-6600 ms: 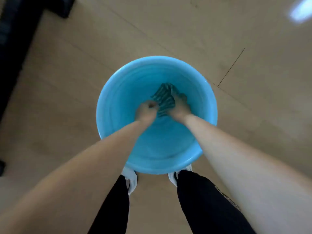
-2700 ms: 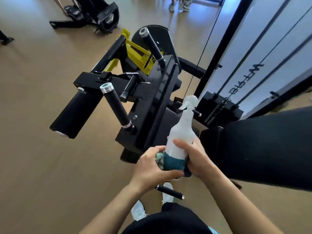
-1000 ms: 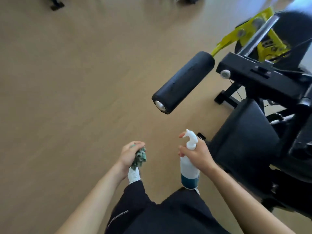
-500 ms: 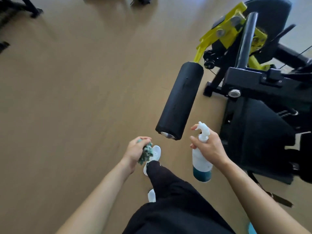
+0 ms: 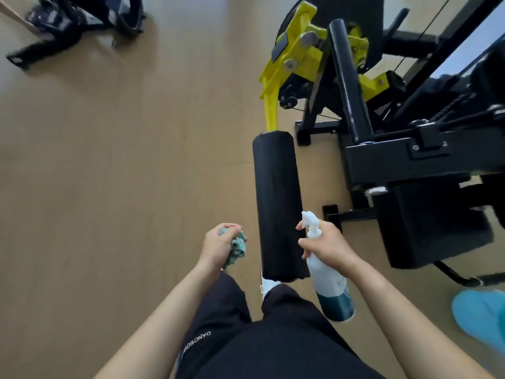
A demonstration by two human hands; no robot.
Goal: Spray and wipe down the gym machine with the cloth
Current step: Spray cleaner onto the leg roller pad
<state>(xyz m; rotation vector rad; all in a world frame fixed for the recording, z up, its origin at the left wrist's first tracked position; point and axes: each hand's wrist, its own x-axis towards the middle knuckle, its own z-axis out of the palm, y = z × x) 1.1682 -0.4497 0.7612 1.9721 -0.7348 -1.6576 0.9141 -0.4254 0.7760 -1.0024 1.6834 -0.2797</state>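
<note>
roller pad [image 5: 277,203] centre, running near to far; cloth [image 5: 237,246] in left hand [image 5: 217,248] just left of it; spray bottle [image 5: 329,274] in right hand [image 5: 332,246] just right; machine frame [image 5: 404,157] far right; bucket [image 5: 482,315] near right

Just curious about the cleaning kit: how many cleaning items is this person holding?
2. A crumpled teal cloth is gripped in the left hand, left of the black roller pad. A spray bottle is held in the right hand, right of the pad.
</note>
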